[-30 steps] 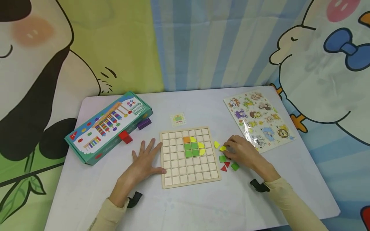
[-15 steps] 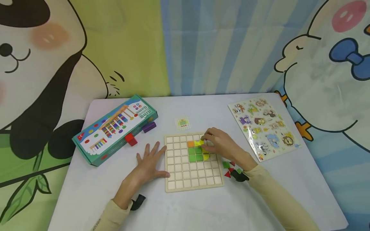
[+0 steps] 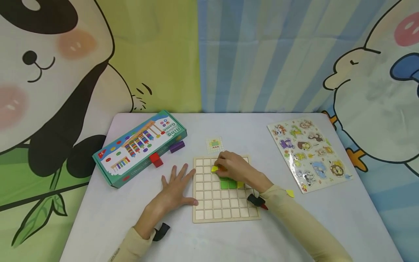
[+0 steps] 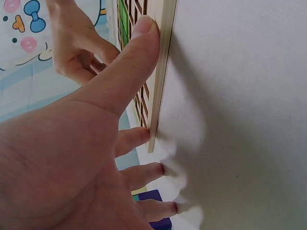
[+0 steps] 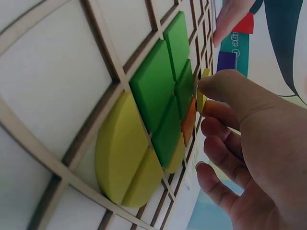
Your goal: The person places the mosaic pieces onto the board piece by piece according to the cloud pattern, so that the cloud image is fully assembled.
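My right hand (image 3: 237,169) is over the upper part of a wooden grid board (image 3: 209,207). Thumb and forefinger pinch a small yellow tile (image 5: 203,91) beside the orange tile (image 5: 189,123), on its left. Green square tiles (image 5: 151,91) form a block in the grid, with yellow curved-edge tiles (image 5: 120,148) along their right side. In the head view, the hand hides the orange tile and part of the block. My left hand (image 3: 171,193) lies with fingers spread at the board's left edge, its thumb touching the frame.
A small pattern card (image 3: 214,145) lies behind the board. To the left are a green game box (image 3: 140,145), a red block (image 3: 156,160) and a purple block (image 3: 177,146). An animal picture sheet (image 3: 309,156) lies right. A yellow tile (image 3: 290,193) shows past the right sleeve.
My right hand has gone from the loose tiles right of the board to the grid, then farther left with a yellow tile. The left hand stays at the board's edge. The head view has shifted.
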`<action>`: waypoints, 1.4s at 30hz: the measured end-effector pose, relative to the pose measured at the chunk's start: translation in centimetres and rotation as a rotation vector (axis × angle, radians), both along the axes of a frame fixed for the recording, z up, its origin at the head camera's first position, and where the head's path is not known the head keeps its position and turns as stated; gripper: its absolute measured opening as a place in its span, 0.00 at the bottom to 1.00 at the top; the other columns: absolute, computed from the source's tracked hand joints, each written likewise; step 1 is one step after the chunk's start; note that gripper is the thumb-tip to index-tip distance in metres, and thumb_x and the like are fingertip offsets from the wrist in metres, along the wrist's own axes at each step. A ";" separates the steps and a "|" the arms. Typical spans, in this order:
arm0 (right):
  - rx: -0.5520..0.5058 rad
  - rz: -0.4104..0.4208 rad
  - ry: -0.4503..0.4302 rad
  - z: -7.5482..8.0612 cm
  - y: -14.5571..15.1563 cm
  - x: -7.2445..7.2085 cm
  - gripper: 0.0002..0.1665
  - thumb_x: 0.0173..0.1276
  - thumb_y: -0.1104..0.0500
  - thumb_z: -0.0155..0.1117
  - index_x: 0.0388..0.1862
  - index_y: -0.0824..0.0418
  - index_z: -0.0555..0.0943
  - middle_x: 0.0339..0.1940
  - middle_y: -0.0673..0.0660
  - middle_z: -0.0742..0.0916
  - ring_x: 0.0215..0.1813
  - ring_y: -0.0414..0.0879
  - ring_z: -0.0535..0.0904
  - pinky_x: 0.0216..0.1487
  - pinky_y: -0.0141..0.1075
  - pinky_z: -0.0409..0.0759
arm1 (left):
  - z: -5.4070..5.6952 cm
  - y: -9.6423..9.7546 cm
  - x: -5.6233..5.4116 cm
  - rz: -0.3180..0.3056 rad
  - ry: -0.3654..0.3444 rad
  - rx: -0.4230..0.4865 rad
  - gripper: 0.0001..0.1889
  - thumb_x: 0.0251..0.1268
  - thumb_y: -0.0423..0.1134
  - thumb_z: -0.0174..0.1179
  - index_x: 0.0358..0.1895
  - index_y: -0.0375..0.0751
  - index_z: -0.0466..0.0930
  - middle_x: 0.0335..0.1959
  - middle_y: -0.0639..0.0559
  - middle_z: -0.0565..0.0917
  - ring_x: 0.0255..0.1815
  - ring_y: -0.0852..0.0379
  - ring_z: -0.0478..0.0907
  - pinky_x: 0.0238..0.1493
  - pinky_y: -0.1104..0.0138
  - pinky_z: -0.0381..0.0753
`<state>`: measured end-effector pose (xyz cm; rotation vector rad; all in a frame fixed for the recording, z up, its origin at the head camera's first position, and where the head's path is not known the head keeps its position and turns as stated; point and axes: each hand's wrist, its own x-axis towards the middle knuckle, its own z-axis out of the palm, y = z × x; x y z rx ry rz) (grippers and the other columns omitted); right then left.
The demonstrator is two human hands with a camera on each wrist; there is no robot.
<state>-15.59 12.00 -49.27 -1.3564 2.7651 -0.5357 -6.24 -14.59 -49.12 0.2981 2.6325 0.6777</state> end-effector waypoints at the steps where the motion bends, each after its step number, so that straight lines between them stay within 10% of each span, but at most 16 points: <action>1: 0.005 0.001 0.000 -0.1 0.0 0.0 0.15 0.68 0.51 0.72 0.48 0.59 0.88 0.42 0.52 0.85 0.42 0.43 0.78 0.43 0.34 0.80 | 0.0 0.0 0.0 -0.001 -0.002 -0.003 0.60 0.45 0.58 0.79 0.82 0.51 0.54 0.85 0.41 0.45 0.83 0.27 0.32 0.67 0.20 0.34; 21: -0.002 -0.056 0.027 1.2 1.5 0.6 0.14 0.67 0.54 0.73 0.49 0.59 0.89 0.43 0.53 0.85 0.43 0.46 0.80 0.43 0.38 0.81 | 0.1 0.0 -0.2 -0.035 0.013 0.011 0.59 0.47 0.59 0.77 0.82 0.52 0.52 0.85 0.41 0.43 0.83 0.27 0.30 0.66 0.20 0.34; 42: -0.004 -0.307 0.007 1.2 12.7 3.6 0.12 0.65 0.60 0.74 0.46 0.61 0.89 0.41 0.54 0.85 0.43 0.46 0.80 0.41 0.40 0.82 | -0.1 -0.1 -0.3 -0.019 -0.009 0.021 0.60 0.46 0.55 0.79 0.82 0.50 0.52 0.85 0.39 0.42 0.82 0.25 0.29 0.65 0.19 0.32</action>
